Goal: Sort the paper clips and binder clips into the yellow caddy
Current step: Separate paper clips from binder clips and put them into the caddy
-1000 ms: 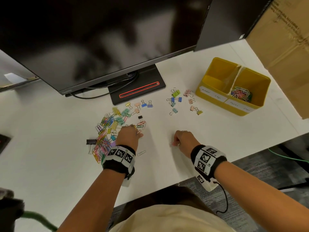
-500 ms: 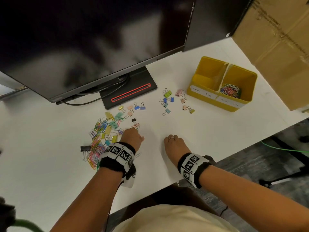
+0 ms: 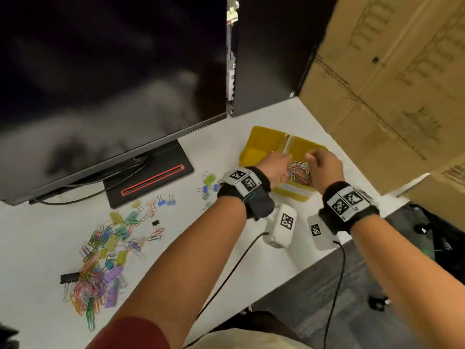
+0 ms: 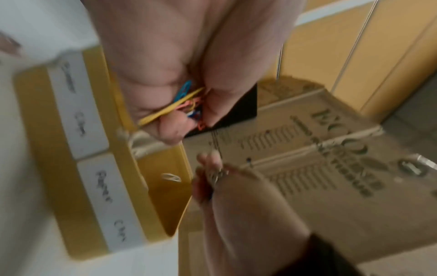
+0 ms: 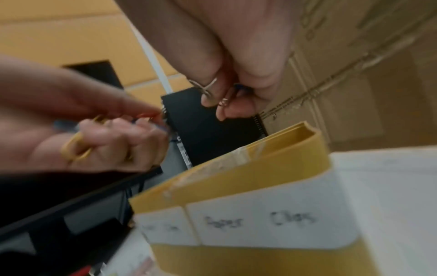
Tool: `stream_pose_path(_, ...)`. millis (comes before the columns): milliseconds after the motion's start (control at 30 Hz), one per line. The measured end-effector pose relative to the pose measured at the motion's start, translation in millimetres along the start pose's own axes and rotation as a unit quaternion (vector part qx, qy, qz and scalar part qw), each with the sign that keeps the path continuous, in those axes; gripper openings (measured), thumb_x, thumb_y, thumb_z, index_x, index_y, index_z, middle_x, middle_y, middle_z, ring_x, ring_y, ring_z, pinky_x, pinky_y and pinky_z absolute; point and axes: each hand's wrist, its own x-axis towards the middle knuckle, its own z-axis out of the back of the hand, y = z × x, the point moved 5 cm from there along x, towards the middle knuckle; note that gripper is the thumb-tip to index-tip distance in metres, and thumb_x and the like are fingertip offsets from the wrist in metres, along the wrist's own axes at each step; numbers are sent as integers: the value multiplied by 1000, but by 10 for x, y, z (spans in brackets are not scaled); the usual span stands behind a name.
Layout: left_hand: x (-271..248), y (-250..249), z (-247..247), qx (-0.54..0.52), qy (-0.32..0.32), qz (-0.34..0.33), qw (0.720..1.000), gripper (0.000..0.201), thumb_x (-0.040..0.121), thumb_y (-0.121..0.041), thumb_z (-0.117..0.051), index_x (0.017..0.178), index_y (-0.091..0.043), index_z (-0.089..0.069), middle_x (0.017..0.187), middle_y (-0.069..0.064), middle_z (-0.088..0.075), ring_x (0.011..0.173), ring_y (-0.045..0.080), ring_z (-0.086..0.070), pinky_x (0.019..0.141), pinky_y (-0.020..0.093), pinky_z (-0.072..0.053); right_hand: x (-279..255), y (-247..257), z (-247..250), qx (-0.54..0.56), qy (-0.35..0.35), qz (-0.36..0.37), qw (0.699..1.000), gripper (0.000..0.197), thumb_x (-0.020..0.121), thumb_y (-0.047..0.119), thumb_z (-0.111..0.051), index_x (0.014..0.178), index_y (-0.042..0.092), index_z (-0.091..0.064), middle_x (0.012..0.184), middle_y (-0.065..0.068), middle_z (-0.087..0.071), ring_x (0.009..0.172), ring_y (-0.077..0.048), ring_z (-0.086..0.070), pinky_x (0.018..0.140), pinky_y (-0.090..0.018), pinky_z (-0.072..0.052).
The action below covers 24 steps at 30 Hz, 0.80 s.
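The yellow caddy [image 3: 259,132] stands at the back right of the white table, with labels on its front [image 5: 260,222]. Both hands hover over its right compartment, where a heap of coloured paper clips [image 3: 299,172] lies. My left hand [image 3: 285,170] grips a bunch of coloured paper clips [image 4: 182,100] in its curled fingers. My right hand [image 3: 312,157] is curled too, with rings on its fingers, and a bit of blue clip [image 5: 238,87] shows inside the fist. A mixed pile of paper and binder clips [image 3: 100,273] lies at the front left.
A small group of binder clips [image 3: 208,187] lies left of the caddy. A monitor on a black stand [image 3: 151,177] fills the back. Cardboard boxes [image 3: 390,84] rise right behind the caddy. A black binder clip [image 3: 69,277] lies by the pile. The table edge runs close on the right.
Both hands have left the table near the pile and moved right and back to above the caddy's right compartment, carrying clips. The head view has swung right.
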Motion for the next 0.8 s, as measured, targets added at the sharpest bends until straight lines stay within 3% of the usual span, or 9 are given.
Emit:
stream_pose_path(67, 97, -28, -124, -16, -23, -5, 1000, 27, 99, -16, -33, 74, -12, -45, 65, 2, -32, 58, 17, -31, 52, 26, -27, 55, -78, -40, 6, 35, 10, 999, 34, 99, 15, -38, 129, 2, -48, 131, -22, -55, 121, -33, -51, 95, -31, -38)
stream_pose_path(133, 172, -43, -213, -78, -24, -23, 996, 24, 100, -26, -35, 103, -9, -52, 79, 2, -42, 67, 14, -38, 60, 23, -37, 60, -176, -84, 79, 78, -14, 994, 43, 100, 20, -33, 142, 9, -30, 146, -18, -39, 135, -31, -38, 109, -34, -30)
stream_pose_path(200, 210, -78, -350, -119, 35, -22, 992, 50, 92, -56, -38, 116, -14, -51, 105, 5, -50, 89, 16, -50, 75, 19, -48, 56, -269, -92, 152, 84, -30, 984, 48, 101, 23, -30, 147, 13, -19, 153, -13, -26, 142, -27, -25, 117, -35, -20)
stream_pose_path(267, 220, -98, -412, -95, 81, -23, 992, 71, 86, -71, -22, 133, -20, -38, 142, 6, -36, 132, 20, -36, 108, 30, -32, 56, -317, -75, 167, 77, -20, 983, 49, 101, 24, -29, 147, 13, -18, 154, -11, -24, 143, -24, -23, 117, -33, -18)
stream_pose_path(333, 158, -135, -346, -69, 82, -42, 993, 72, 90, -64, -3, 149, -23, -8, 159, 2, -4, 147, 17, -6, 119, 37, -8, 47, -336, -75, 172, 82, -15, 982, 46, 101, 24, -32, 144, 12, -25, 150, -11, -33, 139, -25, -30, 114, -34, -23)
stream_pose_path(467, -60, -77, -15, 44, 67, -105, 991, 66, 89, -67, -9, 146, -35, -18, 158, -6, -13, 145, 15, -14, 120, 44, -8, -12, -221, -121, 61, 81, 64, 993, 30, 97, 17, -42, 124, 8, -54, 127, -18, -55, 120, -33, -49, 101, -38, -37)
stream_pose_path(633, -681, 428, 868, 147, -132, -109, 974, 30, 95, -27, -48, 121, -15, -57, 129, 6, -58, 117, 18, -55, 107, 34, -40, -402, 262, -483, 8, 111, 227, 968, 23, 90, 13, -48, 104, 2, -63, 111, -20, -57, 101, -31, -55, 84, -28, -37)
stream_pose_path(700, -1011, 824, 1355, 218, -246, -77, 941, 23, 94, -15, -49, 111, -9, -64, 119, 11, -65, 107, 24, -61, 99, 31, -44, -650, 449, -802, 13, 168, 261, 951, 21, 89, 10, -51, 103, 1, -63, 110, -21, -57, 100, -34, -57, 86, -34, -44)
stream_pose_path(800, -1550, 1393, 1992, 383, -369, 24, 847, 26, 94, -12, -46, 109, -14, -66, 120, 11, -64, 105, 26, -61, 95, 31, -47, -1073, 733, -1410, -17, 297, 298, 907, 22, 88, 3, -51, 106, 2, -63, 111, -20, -59, 103, -33, -55, 89, -29, -40)
